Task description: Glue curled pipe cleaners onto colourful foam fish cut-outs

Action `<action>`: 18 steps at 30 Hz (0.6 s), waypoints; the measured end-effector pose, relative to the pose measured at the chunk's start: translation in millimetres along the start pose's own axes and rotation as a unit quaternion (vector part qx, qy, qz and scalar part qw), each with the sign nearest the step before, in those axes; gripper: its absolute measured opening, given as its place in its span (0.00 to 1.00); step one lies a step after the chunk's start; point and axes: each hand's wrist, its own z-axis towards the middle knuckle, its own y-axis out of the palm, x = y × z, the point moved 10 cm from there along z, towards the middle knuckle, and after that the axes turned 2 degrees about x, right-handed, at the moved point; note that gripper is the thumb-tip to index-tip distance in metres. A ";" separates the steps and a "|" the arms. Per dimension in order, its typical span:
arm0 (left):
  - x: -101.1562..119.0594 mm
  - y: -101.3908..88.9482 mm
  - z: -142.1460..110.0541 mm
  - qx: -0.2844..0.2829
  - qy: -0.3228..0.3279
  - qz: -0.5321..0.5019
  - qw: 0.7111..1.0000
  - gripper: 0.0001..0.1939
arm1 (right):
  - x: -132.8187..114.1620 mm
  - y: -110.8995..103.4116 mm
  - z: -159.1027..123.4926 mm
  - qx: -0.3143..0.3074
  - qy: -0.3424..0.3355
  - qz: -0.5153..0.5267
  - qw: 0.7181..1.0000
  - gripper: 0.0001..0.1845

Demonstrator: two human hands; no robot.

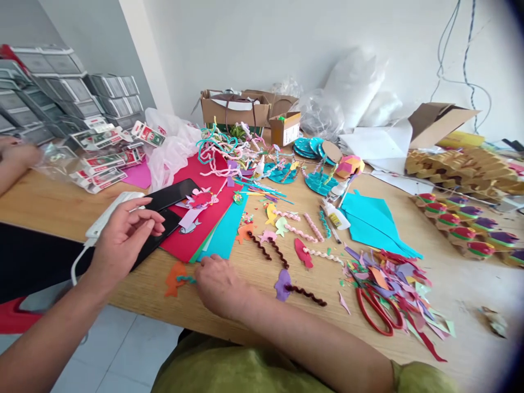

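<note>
An orange paper fish (175, 279) lies near the table's front edge, with a teal curled pipe cleaner (186, 279) running from it to my right hand (219, 285). My right fingers are closed around the far end of that pipe cleaner, hiding it. Above a white power strip (107, 214) and dark phones (174, 195), my left hand (126, 234) hovers with loosely bent fingers, holding nothing. Right of my right hand lie a purple fish (282, 285) with a brown pipe cleaner (306, 295), a red fish (303, 254) and several other paper fish with curled stems.
Red-handled scissors (379, 311) lie beside colourful paper scraps (403, 284) at right. Red and blue paper sheets (223, 234) are in the middle. Glue bottles (336, 215), egg cartons (466, 169) and cardboard boxes (233, 109) stand farther back. Another person's hand (20, 155) is at far left.
</note>
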 end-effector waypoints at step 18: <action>87.2 109.9 -66.1 -0.216 0.338 0.196 0.895 0.13 | 156.7 -86.3 -184.4 0.185 0.243 0.069 0.950 0.07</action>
